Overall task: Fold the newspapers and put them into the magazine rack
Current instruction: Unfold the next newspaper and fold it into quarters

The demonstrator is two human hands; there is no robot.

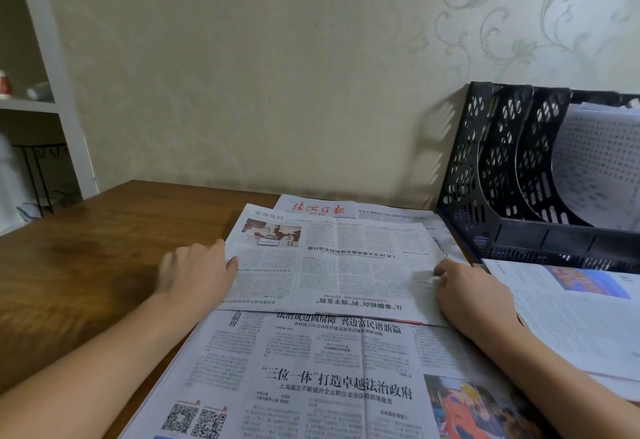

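Lying across the wooden table point(86, 265), the newspaper point(332, 269) served as the anchor for everything else: its upper half had been folded down toward the person, so the print on that flap read upside down, while the lower part nearer the camera showed headlines the right way up. At the left edge of the folded flap, the left hand point(197, 274) rested mostly on the bare table, its fingers nearly straight and only lightly spread, with the thumb lapping over the paper's edge; it touched the sheet but gripped nothing. At the flap's right edge, the right hand point(465, 291) was more closed, its fingers curled down onto the paper, seemingly pinching the margin, though blur there hid the exact hold. Behind the flap, a red masthead point(318, 211) showed on the sheet beneath it. Just right of the newspaper lay a second paper point(571, 317) with a colour photograph, partly under the right forearm. Beyond the newspaper's far right corner stood the black perforated magazine rack point(491, 168) against the patterned wall, its rightmost visible slot already holding a curved sheet of printed paper point(595, 168). Far to the left of the newspaper, a white shelf unit point(52, 58) rose beside the table.
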